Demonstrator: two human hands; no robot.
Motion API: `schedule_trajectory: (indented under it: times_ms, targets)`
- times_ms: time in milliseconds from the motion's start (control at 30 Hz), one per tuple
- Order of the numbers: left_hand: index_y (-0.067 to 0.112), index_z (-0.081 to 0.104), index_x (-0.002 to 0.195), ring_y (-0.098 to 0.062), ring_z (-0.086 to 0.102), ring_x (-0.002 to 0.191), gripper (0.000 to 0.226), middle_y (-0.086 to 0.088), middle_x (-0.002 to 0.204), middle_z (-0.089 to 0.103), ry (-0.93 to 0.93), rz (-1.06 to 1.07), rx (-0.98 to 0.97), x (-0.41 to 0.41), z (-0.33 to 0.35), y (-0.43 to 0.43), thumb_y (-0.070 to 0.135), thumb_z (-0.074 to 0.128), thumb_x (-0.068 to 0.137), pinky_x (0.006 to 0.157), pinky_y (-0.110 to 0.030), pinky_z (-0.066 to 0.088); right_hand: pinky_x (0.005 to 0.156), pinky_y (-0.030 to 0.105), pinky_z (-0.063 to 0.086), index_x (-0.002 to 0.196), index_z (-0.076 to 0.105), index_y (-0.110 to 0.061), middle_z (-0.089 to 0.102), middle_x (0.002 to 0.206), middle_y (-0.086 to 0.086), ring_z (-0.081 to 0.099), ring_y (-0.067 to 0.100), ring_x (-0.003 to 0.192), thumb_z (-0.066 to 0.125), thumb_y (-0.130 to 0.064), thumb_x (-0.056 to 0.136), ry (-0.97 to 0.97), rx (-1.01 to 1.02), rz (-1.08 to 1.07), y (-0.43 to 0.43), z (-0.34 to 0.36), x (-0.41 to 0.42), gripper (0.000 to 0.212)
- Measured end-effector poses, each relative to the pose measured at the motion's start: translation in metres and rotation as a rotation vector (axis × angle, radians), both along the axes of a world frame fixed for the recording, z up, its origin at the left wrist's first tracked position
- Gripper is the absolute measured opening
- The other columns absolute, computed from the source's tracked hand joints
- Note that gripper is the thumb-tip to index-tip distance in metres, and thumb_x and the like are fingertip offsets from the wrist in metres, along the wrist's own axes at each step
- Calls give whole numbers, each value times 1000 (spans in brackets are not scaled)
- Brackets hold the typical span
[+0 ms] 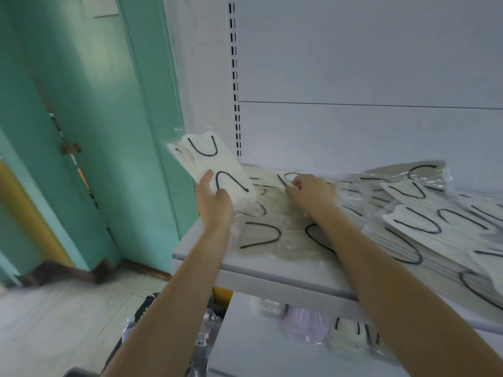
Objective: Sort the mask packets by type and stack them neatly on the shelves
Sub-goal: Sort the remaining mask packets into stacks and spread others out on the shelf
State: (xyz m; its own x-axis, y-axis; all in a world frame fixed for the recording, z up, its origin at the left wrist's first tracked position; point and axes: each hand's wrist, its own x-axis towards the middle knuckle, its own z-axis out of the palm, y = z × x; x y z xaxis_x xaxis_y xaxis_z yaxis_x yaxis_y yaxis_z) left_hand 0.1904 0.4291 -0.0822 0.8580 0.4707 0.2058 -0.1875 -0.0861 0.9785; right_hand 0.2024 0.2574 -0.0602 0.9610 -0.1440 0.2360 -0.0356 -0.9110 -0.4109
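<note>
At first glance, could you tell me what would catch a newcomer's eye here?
The left hand grips a sheaf of cream mask packets with black ear loops, raised at the left end of the shelf. The right hand pinches a packet in the loose pile sprawled across it.

looks like a small shop: white metal retail shelving [272, 270] w/ slotted upright [236, 77], 2 shelves piled w/ bagged mask packets [408, 221], teal door [89, 131] beside it.
</note>
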Motion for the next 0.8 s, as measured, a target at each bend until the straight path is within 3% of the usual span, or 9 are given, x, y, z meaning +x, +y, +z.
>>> schedule_trajectory:
  times_ms: [133, 233, 367, 467, 533, 600, 700, 733, 800]
  targets:
    - [15, 37, 141, -16, 25, 141, 51, -1, 150, 33, -45, 0, 60, -4, 0, -1, 0, 36, 93, 117, -30, 18, 57, 29, 32, 73, 50, -11, 46, 62, -1, 47, 23, 67, 49, -30, 91, -224, 477, -36, -1, 5, -1, 26]
    - [20, 40, 140, -12, 25, 141, 42, 5, 148, 34, -81, -154, 96, -10, 3, -6, 23, 43, 99, 115, -31, 21, 54, 25, 30, 75, 51, -10, 44, 64, -3, 42, 13, 61, 52, -34, 91, -254, 578, 108, 5, 8, -6, 29]
    - [20, 37, 142, -9, 32, 134, 54, 5, 146, 34, -61, -317, 245, -11, 2, -12, 33, 55, 93, 105, -21, 24, 60, 21, 33, 84, 59, -18, 53, 71, -14, 46, -3, 63, 45, -39, 96, -18, 366, 410, 21, 3, -12, 28]
    - [13, 28, 146, -13, 26, 138, 60, -1, 149, 29, -28, -268, 311, -6, 0, -9, 5, 50, 90, 103, -16, 18, 80, 28, 38, 107, 60, -16, 62, 100, 1, 56, 15, 92, 39, -34, 99, -17, 268, 368, 19, -3, -3, 29]
    - [14, 22, 148, -12, 21, 140, 67, 1, 152, 24, -27, -236, 267, -6, 0, -7, -5, 43, 88, 102, -14, 16, 104, 36, 32, 137, 41, -15, 47, 138, 8, 38, 26, 129, 39, -28, 98, -29, 91, 163, 7, -7, 5, 41]
    - [20, 13, 150, -3, 19, 138, 77, 6, 154, 19, -63, -233, 230, -8, 1, -7, -11, 39, 85, 99, -7, 16, 115, 43, 15, 147, 19, -14, 26, 152, 8, 14, 28, 142, 37, -28, 96, 133, -101, 25, -5, -10, 10, 56]
    - [21, 18, 149, 17, 32, 116, 75, 7, 146, 25, -53, -231, 227, -6, -1, -6, -12, 37, 85, 79, 9, 25, 114, 45, 14, 141, 28, -9, 32, 147, 15, 19, 33, 139, 38, -31, 94, 240, -208, -44, -8, -13, 9, 53]
    - [19, 25, 148, 11, 34, 120, 70, 3, 147, 26, -34, -218, 235, -5, -1, -5, -11, 37, 86, 84, 6, 26, 112, 44, 18, 136, 36, -9, 37, 142, 16, 25, 33, 134, 40, -30, 93, 212, -236, -54, -8, -13, 9, 48]
    - [16, 32, 144, -12, 29, 136, 62, -5, 149, 26, 14, -193, 241, -4, -2, -5, -7, 38, 88, 108, -18, 27, 108, 42, 23, 124, 50, -9, 44, 133, 15, 32, 33, 126, 40, -26, 92, 151, -291, -72, -6, -13, 9, 38]
